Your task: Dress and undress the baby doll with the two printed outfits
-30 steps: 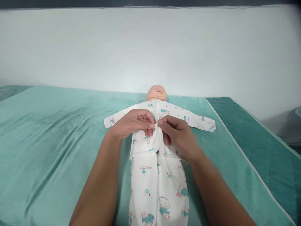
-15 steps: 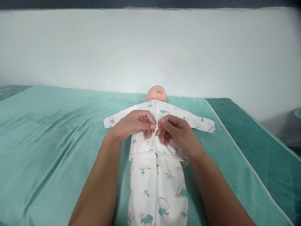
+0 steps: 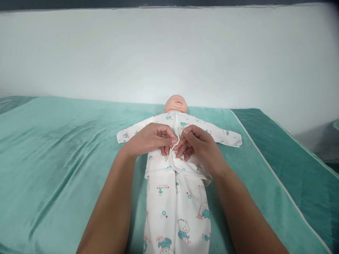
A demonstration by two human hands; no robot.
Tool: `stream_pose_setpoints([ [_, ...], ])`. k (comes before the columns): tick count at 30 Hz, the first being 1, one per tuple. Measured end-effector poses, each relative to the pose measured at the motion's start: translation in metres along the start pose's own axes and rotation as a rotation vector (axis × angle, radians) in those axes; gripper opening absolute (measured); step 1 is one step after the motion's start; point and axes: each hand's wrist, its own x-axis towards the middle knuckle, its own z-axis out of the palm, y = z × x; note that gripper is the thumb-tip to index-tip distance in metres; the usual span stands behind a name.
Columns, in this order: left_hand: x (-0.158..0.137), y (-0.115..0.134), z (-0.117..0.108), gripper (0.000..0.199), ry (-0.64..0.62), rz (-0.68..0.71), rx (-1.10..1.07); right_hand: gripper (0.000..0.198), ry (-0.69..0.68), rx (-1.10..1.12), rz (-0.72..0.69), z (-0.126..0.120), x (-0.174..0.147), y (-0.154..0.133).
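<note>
A baby doll lies on its back, its head at the far end, dressed in a white baby shirt with a teal print. Matching trousers cover its legs. At the middle of the shirt's front, my left hand is closed, thumb and finger pinching the front edge. Right beside it, my right hand grips the other side of the opening between thumb and forefinger, its lower fingers curled. A button shows higher on the front; my fingertips hide any fastening between them.
Beneath the doll is a teal sheet with creases at the left. A darker green cover with a pale edge is at the right. The white wall rises just behind the doll's head. Both doll sleeves stretch outward.
The shirt's front edge has bent and lifted between my fingers. My right hand has turned and risen slightly; my left hand stays nearly in place. The pale bit between my fingertips is now hidden.
</note>
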Motion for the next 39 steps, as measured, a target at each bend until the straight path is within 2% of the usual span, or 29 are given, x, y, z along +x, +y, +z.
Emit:
stream_pose_setpoints([
  [8, -0.001, 0.003, 0.003, 0.004, 0.046, -0.064, 0.099, 0.034, 0.034, -0.01, -0.01, 0.002, 0.0, 0.002],
  [14, -0.001, 0.003, 0.006, 0.012, 0.057, -0.07, 0.148, 0.034, 0.04, -0.026, 0.0, 0.003, 0.0, 0.002],
  [22, -0.002, 0.003, 0.005, 0.013, 0.059, -0.04, 0.113, 0.031, 0.038, -0.026, 0.007, 0.003, -0.001, 0.0],
  [29, -0.001, 0.001, 0.004, 0.024, 0.058, -0.006, -0.039, 0.031, 0.031, -0.024, 0.013, 0.003, -0.001, -0.001],
  [34, -0.002, -0.001, -0.001, 0.015, -0.064, -0.034, -0.032, 0.021, 0.028, -0.078, 0.031, 0.002, -0.001, -0.001],
  [39, -0.005, 0.001, -0.004, 0.012, -0.153, -0.107, -0.003, 0.021, 0.019, -0.13, 0.042, 0.002, -0.004, -0.004],
])
